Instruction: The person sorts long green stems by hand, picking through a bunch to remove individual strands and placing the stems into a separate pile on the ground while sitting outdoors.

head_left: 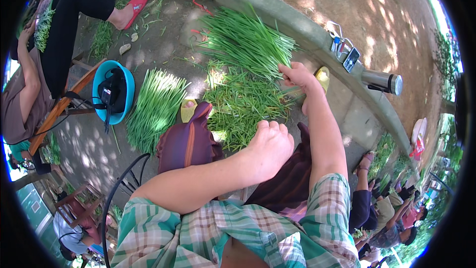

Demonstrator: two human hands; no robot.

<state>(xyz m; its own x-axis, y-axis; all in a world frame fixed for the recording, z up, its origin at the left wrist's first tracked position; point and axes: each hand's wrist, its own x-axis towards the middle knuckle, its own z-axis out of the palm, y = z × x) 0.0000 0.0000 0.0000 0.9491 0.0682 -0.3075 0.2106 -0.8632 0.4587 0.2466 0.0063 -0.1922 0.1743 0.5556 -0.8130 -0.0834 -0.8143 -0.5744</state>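
Note:
My left hand (pixel 270 146) is closed in a loose fist over my lap, knuckles up; its contents are hidden. My right hand (pixel 297 74) reaches forward, fingers closed on the lower right end of a pile of long green stalks (pixel 245 39) lying by the curb. Below that pile spreads a heap of short, messy green trimmings (pixel 248 104). A neater sheaf of pale-ended stalks (pixel 156 109) lies to the left. My feet in yellow sandals (pixel 322 77) show beside the trimmings, under dark striped cloth (pixel 183 146).
A curved concrete curb (pixel 267 5) carries a steel flask (pixel 382 82) and phone (pixel 351 59). A blue basin (pixel 99 109) holds a black device with cables. A seated person in pink sandals (pixel 74 5) is at left; several people (pixel 386 213) sit at right.

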